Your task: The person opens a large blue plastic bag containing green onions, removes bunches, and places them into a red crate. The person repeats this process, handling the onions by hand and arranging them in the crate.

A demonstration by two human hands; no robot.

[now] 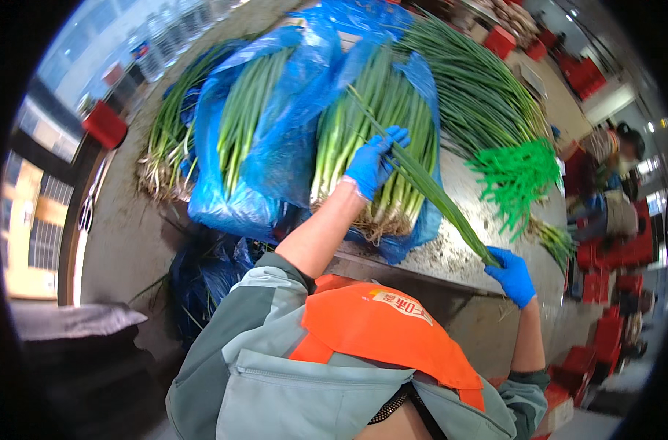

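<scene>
A long green onion stalk (443, 199) slants across my front, held between both blue-gloved hands. My left hand (371, 162) grips it along its upper part, above a bunch of green onions (339, 137) lying in an open blue plastic bag (430, 217). Its lower right end is pinched in my right hand (513, 276), out past the table's near edge. The roots (386, 225) of the bagged bunch point towards me. Left of it, a second blue bag (229, 212) wraps more green onions (251, 110).
Loose green onions with roots (166, 159) lie at the table's left. At right, a large pile of green onions (471, 82) sits beside green plastic strips (513, 176) on the metal tabletop (460, 242). Scissors (86, 212), a red container (106, 124) and bottles (161, 41) line the left side.
</scene>
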